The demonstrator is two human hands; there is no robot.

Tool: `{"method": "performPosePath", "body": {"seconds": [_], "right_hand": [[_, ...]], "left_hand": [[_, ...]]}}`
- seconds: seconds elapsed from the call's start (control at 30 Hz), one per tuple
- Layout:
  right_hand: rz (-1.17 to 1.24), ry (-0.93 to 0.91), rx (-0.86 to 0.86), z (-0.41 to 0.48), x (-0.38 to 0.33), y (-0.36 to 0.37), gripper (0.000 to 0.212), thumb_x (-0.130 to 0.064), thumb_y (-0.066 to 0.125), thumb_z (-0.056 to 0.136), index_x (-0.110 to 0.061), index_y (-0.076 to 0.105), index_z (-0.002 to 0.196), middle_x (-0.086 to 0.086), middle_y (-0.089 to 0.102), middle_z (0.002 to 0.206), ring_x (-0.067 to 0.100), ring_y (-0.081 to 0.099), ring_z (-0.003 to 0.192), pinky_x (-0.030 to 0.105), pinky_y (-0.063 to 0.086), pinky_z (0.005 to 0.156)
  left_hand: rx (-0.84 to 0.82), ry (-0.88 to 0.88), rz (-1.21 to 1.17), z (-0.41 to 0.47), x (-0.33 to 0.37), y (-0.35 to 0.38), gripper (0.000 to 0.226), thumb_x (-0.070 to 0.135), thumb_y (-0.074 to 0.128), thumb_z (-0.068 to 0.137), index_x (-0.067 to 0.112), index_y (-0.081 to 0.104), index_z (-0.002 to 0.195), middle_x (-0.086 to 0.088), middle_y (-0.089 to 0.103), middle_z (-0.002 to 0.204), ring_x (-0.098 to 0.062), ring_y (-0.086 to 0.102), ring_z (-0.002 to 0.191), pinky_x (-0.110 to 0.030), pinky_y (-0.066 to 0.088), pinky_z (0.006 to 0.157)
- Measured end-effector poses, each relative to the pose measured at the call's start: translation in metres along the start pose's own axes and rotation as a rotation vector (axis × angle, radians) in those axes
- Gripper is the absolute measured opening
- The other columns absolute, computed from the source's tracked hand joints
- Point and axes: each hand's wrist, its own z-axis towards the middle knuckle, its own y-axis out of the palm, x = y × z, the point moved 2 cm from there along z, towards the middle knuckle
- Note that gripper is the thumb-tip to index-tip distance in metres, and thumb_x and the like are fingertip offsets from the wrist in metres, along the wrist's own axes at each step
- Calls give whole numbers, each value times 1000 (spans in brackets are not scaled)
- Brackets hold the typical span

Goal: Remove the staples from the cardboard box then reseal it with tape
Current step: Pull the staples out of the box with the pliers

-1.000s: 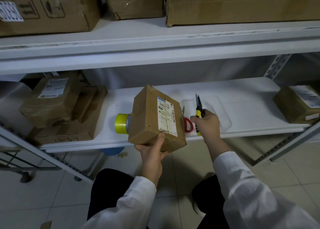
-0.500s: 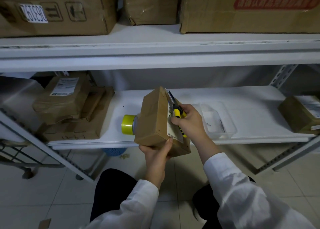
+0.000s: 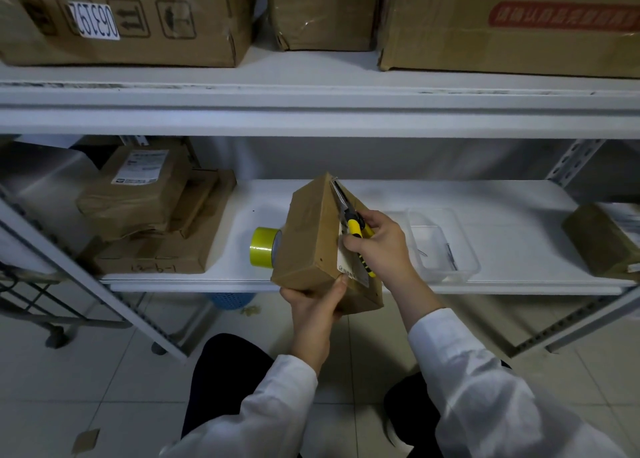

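White shelving (image 3: 485, 194), cardboard box (image 3: 311, 243) held before it.
Box gripped underneath by left hand (image 3: 313, 305); yellow-handled pliers (image 3: 349, 218) clenched in right hand (image 3: 381, 246) at its top edge.

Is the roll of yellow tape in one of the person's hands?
No, the yellow tape roll sits on the shelf behind the cardboard box, untouched by either hand.

left hand (image 3: 313, 305) cupped upward, right hand (image 3: 382, 246) fisted

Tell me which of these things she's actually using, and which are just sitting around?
In use: small cardboard box, yellow-handled pliers, yellow tape roll, clear plastic tray.

Lying about: parcels on the left, big boxes on the top shelf, blue basket.
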Motion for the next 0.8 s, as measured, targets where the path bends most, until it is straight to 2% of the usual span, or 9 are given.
{"method": "performPosePath", "body": {"seconds": [0.07, 0.17, 0.27, 0.43, 0.53, 0.6, 0.7, 0.8], "right_hand": [[9, 6, 8, 1, -2, 0, 42, -10, 73, 74, -18, 60, 113, -21, 53, 87, 10, 52, 91, 24, 41, 71], [17, 16, 16, 2, -3, 0, 45, -12, 73, 74, -16, 60, 117, -11, 57, 97, 13, 53, 96, 29, 41, 77], [37, 28, 29, 2, -2, 1, 46, -11, 74, 74, -15, 61, 118, -7, 59, 101, 16, 55, 99, 30, 43, 79], [27, 16, 68, 0, -3, 3, 46, -11, 73, 75, -15, 61, 119, -8, 57, 99, 14, 53, 97, 30, 44, 81], [49, 21, 153, -2, -2, 7, 46, -14, 73, 75, -16, 60, 119, -3, 61, 110, 17, 56, 101, 31, 47, 84], [48, 20, 183, -1, -1, 9, 46, -16, 73, 75, -17, 60, 119, -1, 61, 116, 18, 56, 104, 31, 47, 84], [63, 21, 172, -1, -3, 8, 46, -15, 73, 76, -16, 59, 120, -2, 59, 114, 16, 54, 101, 29, 44, 81], [81, 35, 125, -1, -5, 6, 44, -12, 71, 77, -15, 59, 119, -8, 56, 101, 14, 52, 97, 29, 42, 79]], "left_hand": [[-9, 4, 15, -1, 0, -1, 76, 4, 69, 78, 25, 21, 134, -3, 49, 130, -20, 51, 115, -50, 47, 96], [-23, 14, 16, -1, 2, -2, 75, 3, 69, 78, 27, 22, 131, -4, 48, 130, -22, 50, 117, -54, 45, 99], [-35, 15, 17, -2, 5, -2, 70, 3, 68, 79, 30, 23, 126, -2, 49, 126, -21, 50, 115, -53, 45, 100], [-24, 10, 21, -2, 5, -1, 73, 5, 69, 78, 27, 23, 130, -2, 49, 127, -19, 52, 113, -50, 48, 96], [-10, -8, -9, -2, 6, 5, 66, 5, 69, 80, 24, 25, 126, 1, 53, 116, -13, 55, 102, -47, 52, 86], [-7, -24, -29, -2, 6, 9, 60, 5, 68, 81, 24, 27, 120, 4, 53, 109, -11, 54, 98, -50, 52, 86], [-6, -35, -27, 0, 5, 10, 58, 5, 68, 81, 23, 27, 117, 5, 53, 108, -11, 55, 99, -50, 52, 87], [-11, -32, -1, 1, 4, 7, 63, 5, 69, 79, 21, 25, 122, 0, 53, 116, -10, 55, 100, -51, 52, 89]]}}
